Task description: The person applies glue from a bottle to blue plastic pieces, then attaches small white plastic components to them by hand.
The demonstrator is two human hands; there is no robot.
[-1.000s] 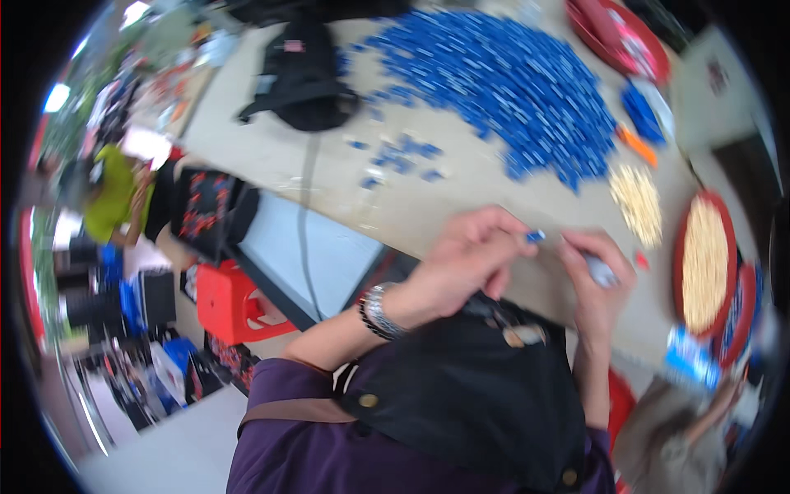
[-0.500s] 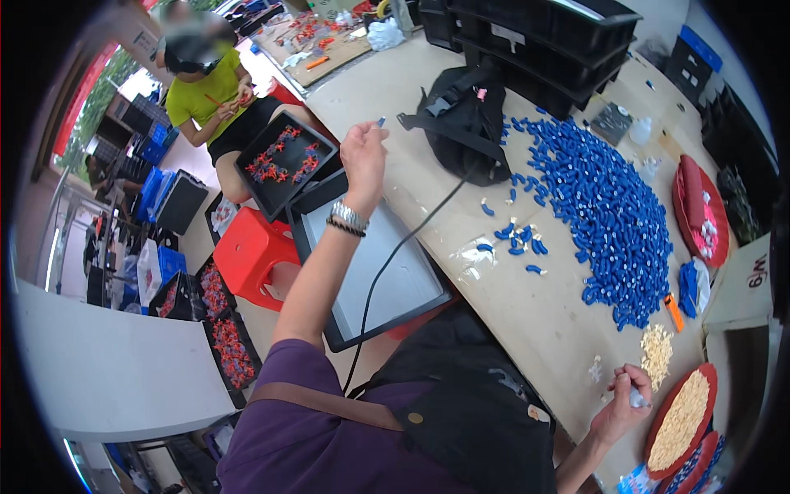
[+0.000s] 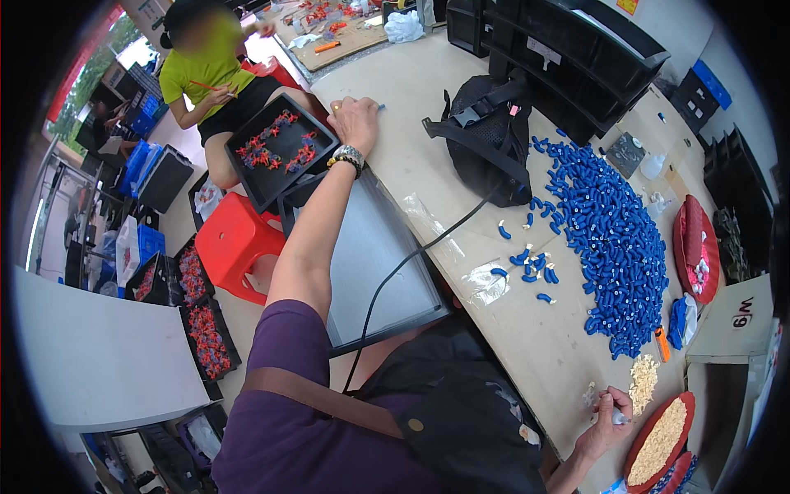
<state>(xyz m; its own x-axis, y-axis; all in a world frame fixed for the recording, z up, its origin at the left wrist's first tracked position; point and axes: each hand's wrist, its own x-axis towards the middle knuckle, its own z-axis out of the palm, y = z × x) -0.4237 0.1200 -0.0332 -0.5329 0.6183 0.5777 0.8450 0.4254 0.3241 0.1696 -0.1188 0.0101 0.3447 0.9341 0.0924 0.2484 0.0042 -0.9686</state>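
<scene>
My left hand (image 3: 355, 125) is stretched far forward over the left edge of the table, beside the black tray on a co-worker's lap. Its fingers are closed, and a small blue piece (image 3: 380, 107) pokes out at their right side. Low on the right, my right hand (image 3: 603, 428) is closed round a small whitish bottle (image 3: 619, 417), mostly hidden by the fingers. Near it lie a loose heap of small cream pieces (image 3: 643, 384) and a red dish of cream pieces (image 3: 661, 445). A big pile of blue curved pieces (image 3: 613, 247) covers the table further up.
A black bag (image 3: 487, 140) with a dark cord stands mid-table, before stacked black crates (image 3: 559, 58). An orange-handled tool (image 3: 662, 344) lies by the pile. To my left are a grey-bottomed tray (image 3: 370, 247), a red stool (image 3: 239, 244) and a seated co-worker (image 3: 197, 86) with a black tray (image 3: 282, 177).
My view has shifted a little. My left hand has lowered toward the table edge by the co-worker's tray. My right hand still grips the bottle near the cream pieces. The co-worker's one hand has lifted.
</scene>
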